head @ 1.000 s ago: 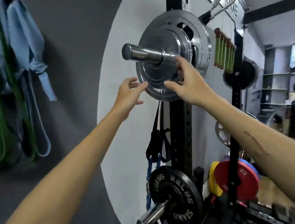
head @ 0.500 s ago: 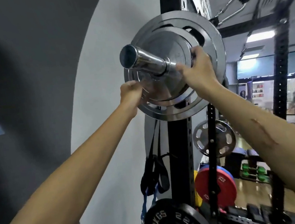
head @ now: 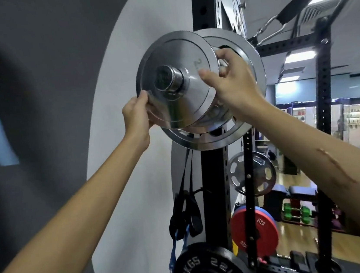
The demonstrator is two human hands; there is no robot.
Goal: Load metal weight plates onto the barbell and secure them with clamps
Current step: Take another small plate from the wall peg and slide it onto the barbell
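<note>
A small plate (head: 179, 84) is being gripped by both the left hand (head: 137, 116) and right hand (head: 234, 84) near the sleeve end (head: 165, 78); a larger plate (head: 244, 96) is apparently seated already, clamps unfitted.

A grey and white wall (head: 117, 189) faces me; past the black rack upright (head: 217, 188), ceiling lights (head: 299, 57) shine over wooden floor (head: 295, 237).

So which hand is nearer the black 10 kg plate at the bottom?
Left. The left hand grips the small chrome plate's lower-left rim, above the black plate; the right hand is higher.
</note>
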